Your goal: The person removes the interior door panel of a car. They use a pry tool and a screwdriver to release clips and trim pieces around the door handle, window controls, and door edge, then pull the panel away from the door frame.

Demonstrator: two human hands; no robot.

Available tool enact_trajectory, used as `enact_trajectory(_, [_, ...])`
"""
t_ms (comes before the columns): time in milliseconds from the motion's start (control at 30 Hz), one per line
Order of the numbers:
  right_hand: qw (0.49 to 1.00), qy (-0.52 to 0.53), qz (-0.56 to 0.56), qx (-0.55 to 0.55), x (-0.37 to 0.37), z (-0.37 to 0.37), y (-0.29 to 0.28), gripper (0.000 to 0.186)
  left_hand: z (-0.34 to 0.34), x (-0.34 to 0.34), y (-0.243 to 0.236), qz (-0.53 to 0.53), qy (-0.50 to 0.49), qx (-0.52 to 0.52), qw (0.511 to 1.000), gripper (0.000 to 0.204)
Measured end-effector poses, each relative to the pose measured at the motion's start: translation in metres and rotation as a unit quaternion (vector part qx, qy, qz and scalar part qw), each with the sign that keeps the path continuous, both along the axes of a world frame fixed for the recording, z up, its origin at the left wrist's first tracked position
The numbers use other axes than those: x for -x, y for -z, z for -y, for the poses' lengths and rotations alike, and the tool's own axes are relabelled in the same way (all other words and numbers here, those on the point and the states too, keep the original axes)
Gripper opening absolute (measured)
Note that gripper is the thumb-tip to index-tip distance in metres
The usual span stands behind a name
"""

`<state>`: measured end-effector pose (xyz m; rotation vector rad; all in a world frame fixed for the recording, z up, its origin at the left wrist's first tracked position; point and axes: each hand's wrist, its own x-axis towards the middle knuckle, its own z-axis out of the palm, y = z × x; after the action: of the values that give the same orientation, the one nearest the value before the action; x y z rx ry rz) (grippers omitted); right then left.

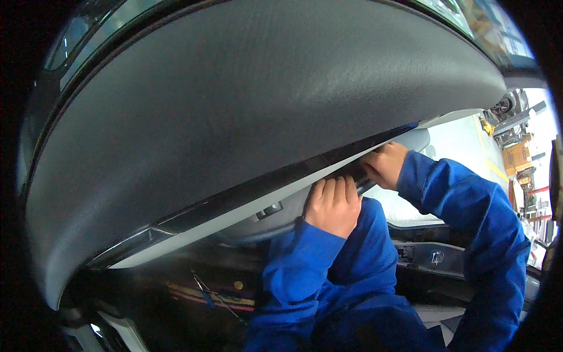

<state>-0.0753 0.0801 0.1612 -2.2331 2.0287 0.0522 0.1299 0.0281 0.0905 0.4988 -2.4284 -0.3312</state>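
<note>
A dark grey dashboard (252, 88) fills the upper view, with a glossy black trim strip and a pale strip (234, 212) along its lower edge. Under it is a grey glove box lid (296, 205) with a small dark latch (270, 211). My left hand (334, 208) has its fingers bent together over the lid's upper edge, tips hidden in a dark gap. Just to its right, my right hand (385, 166) is closed with the fingers reaching into the same gap. Whatever the right fingers hold is hidden.
My knees in blue trousers (366, 246) are right below my hands. In the shaded footwell lies a thin pointed metal tool (202, 287). To the right, a door sill (431, 253) borders a pale floor; a cardboard box (517, 156) and a car wheel (503, 105) are farther off.
</note>
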Motion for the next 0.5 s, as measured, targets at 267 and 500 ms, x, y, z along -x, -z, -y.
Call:
enact_trajectory(267, [0.988, -0.029, 0.15, 0.035, 0.011, -0.005, 0.0, 0.01, 0.002, 0.007, -0.014, 0.046, -0.019, -0.05, 0.997, 0.048])
enact_trajectory(500, [0.989, 0.03, 0.144, 0.018, 0.012, -0.004, -0.023, 0.011, 0.014, 0.011, -0.018, 0.043, 0.031, -0.141, 0.989, 0.037])
